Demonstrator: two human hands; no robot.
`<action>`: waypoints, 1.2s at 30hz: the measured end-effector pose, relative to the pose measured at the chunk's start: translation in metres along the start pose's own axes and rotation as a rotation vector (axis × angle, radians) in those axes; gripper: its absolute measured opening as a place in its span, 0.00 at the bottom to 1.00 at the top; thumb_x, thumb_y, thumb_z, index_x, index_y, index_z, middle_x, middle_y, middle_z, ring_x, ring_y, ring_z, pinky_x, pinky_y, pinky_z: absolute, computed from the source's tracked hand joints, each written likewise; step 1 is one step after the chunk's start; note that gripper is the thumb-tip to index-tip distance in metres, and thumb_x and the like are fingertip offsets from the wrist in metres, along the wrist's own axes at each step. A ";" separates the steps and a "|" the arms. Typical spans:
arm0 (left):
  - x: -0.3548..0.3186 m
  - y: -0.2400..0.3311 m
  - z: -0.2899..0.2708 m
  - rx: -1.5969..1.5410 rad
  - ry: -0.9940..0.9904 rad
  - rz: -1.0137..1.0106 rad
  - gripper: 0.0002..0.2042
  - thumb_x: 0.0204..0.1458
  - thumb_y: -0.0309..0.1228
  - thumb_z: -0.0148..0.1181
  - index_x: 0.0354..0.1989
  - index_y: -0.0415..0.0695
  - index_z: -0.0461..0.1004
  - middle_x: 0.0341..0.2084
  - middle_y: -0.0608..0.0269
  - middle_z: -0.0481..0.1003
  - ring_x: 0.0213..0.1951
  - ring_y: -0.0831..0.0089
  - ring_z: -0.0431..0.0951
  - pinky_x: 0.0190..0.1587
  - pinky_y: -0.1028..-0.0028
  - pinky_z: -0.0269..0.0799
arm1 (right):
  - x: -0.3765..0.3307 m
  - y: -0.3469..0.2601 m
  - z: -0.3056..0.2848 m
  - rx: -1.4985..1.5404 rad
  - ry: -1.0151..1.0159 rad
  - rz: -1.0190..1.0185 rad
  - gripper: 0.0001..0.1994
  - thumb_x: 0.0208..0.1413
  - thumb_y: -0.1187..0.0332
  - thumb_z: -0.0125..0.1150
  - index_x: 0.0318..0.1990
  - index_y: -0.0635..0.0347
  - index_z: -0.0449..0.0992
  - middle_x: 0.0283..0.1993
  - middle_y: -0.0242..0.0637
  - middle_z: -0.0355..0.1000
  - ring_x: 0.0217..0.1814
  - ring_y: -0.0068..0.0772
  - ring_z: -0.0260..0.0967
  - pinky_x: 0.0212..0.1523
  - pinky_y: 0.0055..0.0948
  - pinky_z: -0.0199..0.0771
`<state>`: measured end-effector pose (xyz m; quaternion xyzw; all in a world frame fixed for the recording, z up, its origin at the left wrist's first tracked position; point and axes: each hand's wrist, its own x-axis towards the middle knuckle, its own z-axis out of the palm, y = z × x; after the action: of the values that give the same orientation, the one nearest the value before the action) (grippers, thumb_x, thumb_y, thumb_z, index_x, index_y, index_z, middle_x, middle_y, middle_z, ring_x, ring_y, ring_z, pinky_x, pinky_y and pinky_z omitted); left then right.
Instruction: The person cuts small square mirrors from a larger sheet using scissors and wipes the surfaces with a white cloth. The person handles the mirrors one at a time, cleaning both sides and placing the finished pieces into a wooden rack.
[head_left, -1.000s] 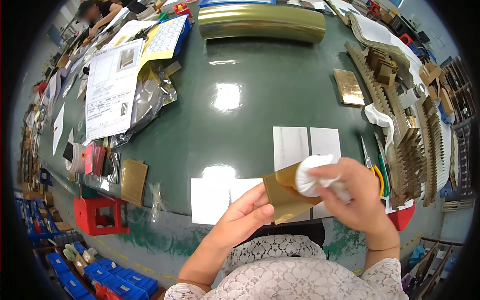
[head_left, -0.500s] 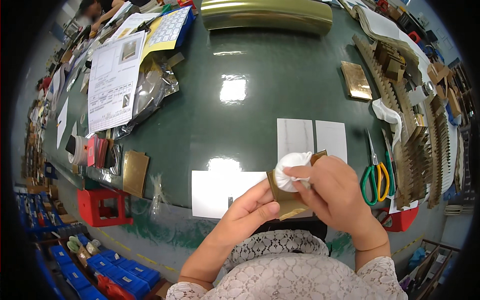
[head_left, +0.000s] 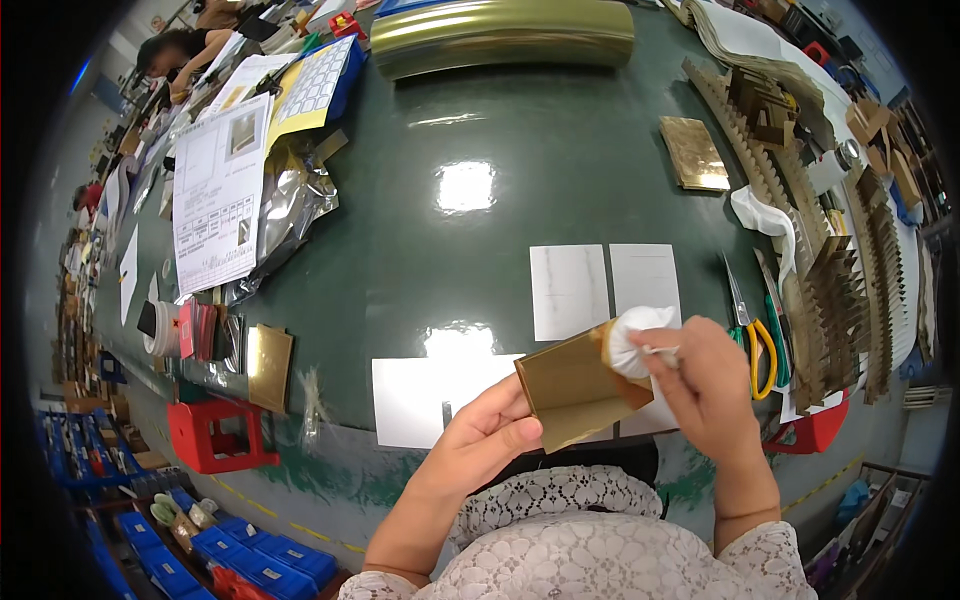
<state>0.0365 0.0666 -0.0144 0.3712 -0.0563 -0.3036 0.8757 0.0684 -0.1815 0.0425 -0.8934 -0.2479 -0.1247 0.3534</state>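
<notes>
Two hands at work over the green counter (head_left: pixel 470 250), item by item.

- Left hand (head_left: pixel 490 435): fingers curled closed on the lower left edge of a folded gold card piece (head_left: pixel 570 395), held up above the counter's near edge. A second ago the piece stood steeper and narrower to the camera; it now lies flatter, its broad face turned up.
- Right hand (head_left: pixel 705 385): pinched shut on a bunched white cloth (head_left: pixel 635 340), pressed to the card's upper right corner. Half a second back the cloth sat nearer the card's middle; it has travelled to the corner, so the wiping pass looks close to its end on this face.
- Beneath: white sheets (head_left: pixel 570 290) flat on the counter.
- Right of the hands: yellow-handled scissors (head_left: pixel 752 335), untouched, beside rows of folded brown card stock (head_left: pixel 840 300).
</notes>
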 end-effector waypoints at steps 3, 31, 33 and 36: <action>0.004 -0.003 0.004 -0.005 -0.016 -0.015 0.29 0.62 0.22 0.50 0.70 0.30 0.47 0.62 0.48 0.65 0.62 0.64 0.68 0.61 0.65 0.66 | 0.004 -0.008 0.014 0.067 -0.038 -0.128 0.17 0.47 0.77 0.66 0.48 0.59 0.77 0.29 0.36 0.69 0.27 0.38 0.65 0.31 0.36 0.65; -0.001 0.003 -0.003 0.075 -0.007 0.001 0.39 0.51 0.11 0.59 0.72 0.32 0.46 0.66 0.46 0.61 0.64 0.63 0.67 0.64 0.67 0.65 | -0.006 -0.018 0.018 0.139 -0.143 -0.174 0.19 0.42 0.77 0.66 0.46 0.55 0.79 0.27 0.33 0.65 0.28 0.38 0.66 0.30 0.35 0.65; -0.005 0.004 -0.010 0.083 -0.003 0.009 0.39 0.51 0.11 0.59 0.72 0.32 0.46 0.66 0.46 0.61 0.64 0.62 0.67 0.64 0.67 0.65 | -0.013 -0.005 0.007 0.091 -0.132 -0.108 0.16 0.44 0.78 0.66 0.44 0.57 0.80 0.25 0.35 0.65 0.25 0.39 0.64 0.28 0.34 0.63; -0.006 0.003 -0.012 0.068 0.002 0.023 0.40 0.51 0.11 0.60 0.72 0.32 0.46 0.66 0.45 0.61 0.65 0.62 0.66 0.64 0.66 0.65 | -0.019 0.004 -0.004 0.040 -0.071 0.007 0.15 0.44 0.79 0.65 0.43 0.58 0.80 0.24 0.35 0.64 0.25 0.40 0.63 0.28 0.34 0.62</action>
<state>0.0375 0.0792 -0.0201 0.4004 -0.0702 -0.2910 0.8660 0.0538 -0.1935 0.0358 -0.8908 -0.2595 -0.0868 0.3627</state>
